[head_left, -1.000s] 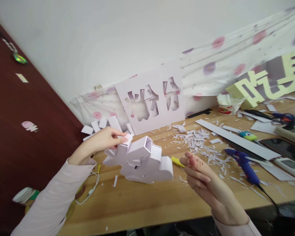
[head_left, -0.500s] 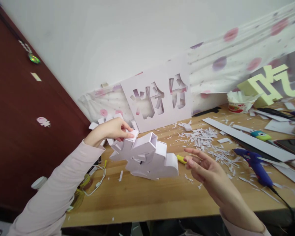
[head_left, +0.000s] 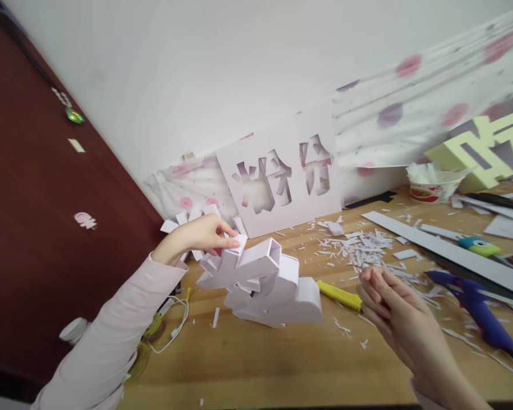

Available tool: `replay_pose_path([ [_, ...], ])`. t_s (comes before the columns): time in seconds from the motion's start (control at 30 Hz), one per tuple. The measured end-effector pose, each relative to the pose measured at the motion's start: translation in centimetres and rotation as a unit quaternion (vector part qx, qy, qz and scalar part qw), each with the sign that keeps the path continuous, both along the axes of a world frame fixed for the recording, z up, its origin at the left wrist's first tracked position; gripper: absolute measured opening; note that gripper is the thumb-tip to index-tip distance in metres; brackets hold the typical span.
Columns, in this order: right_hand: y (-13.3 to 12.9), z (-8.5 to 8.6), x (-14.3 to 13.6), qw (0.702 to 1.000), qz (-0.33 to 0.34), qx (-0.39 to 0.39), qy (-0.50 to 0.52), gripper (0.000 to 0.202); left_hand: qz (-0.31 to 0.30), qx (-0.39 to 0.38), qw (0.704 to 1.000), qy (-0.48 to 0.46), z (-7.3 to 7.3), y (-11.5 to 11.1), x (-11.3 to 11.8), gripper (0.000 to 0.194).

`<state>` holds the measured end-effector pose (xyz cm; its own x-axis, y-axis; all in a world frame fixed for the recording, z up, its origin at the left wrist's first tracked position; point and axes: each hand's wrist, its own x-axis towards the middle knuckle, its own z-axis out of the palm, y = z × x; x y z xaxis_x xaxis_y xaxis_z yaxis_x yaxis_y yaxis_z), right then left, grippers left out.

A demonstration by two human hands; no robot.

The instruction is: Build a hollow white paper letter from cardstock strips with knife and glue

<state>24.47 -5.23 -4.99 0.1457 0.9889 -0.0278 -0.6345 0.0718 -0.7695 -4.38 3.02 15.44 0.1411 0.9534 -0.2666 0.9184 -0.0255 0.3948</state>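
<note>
My left hand [head_left: 216, 234] grips the top corner of a white foam-board 3D character [head_left: 256, 285], thumb and fingers pinched on one projecting stroke. The piece has hollow, box-like strokes and curved side walls, and it tilts over the wooden table. Off to its right, apart from it, my right hand [head_left: 391, 307] is closed with fingertips pressed together. Whether anything small sits between those fingertips I cannot make out. A yellow utility knife [head_left: 338, 295] lies on the table between the character and my right hand, which hides its right end.
A white board with cut-out characters [head_left: 260, 210] leans on the wall. White scraps [head_left: 354, 246] litter the table. At right are a blue glue gun [head_left: 472, 307], a long white strip [head_left: 444, 245], a paper bowl [head_left: 434, 185] and a yellow 3D character [head_left: 474, 154]. A white cable [head_left: 182, 327] lies left.
My right hand has moved right, its spread fingers now drawn together, and more of the yellow knife shows. My left hand keeps its hold on the white character. The view has shifted slightly.
</note>
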Motion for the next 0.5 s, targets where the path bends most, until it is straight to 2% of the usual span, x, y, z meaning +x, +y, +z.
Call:
replay_pose_path([
  [0.07, 0.5, -0.4, -0.3, 1.0, -0.014, 0.014, -0.018, 0.047, 0.002, 0.007, 1.0, -0.01, -0.4, 0.0, -0.4, 0.056],
  [0.17, 1.5, -1.0, 0.1, 0.994, -0.04, 0.018, -0.103, 0.048, 0.005, 0.006, 1.0, -0.03, -0.9, -0.1, -1.0, 0.06],
  [0.27, 2.7, -1.1, 0.9, 0.983, -0.064, -0.036, -0.166, 0.07, -0.008, -0.015, 0.998, -0.056, -0.9, -0.3, -1.5, 0.054],
  [0.33, 3.4, -0.9, 1.2, 0.98, -0.086, -0.087, -0.155, 0.074, -0.025, -0.033, 0.996, -0.078, -0.8, -0.6, -1.9, 0.053],
  [0.4, 4.0, -0.8, 1.3, 0.981, -0.109, -0.105, -0.12, 0.068, -0.041, -0.044, 0.994, -0.097, -0.9, -1.0, -2.4, 0.049],
  [0.43, 4.2, -0.8, 1.2, 0.983, -0.116, -0.099, -0.102, 0.065, -0.045, -0.044, 0.992, -0.11, -1.1, -1.2, -2.7, 0.054],
  [0.5, 4.7, -1.2, 1.2, 0.987, -0.121, -0.074, -0.08, 0.059, -0.053, -0.032, 0.988, -0.141, -2.0, -1.7, -3.4, 0.077],
])
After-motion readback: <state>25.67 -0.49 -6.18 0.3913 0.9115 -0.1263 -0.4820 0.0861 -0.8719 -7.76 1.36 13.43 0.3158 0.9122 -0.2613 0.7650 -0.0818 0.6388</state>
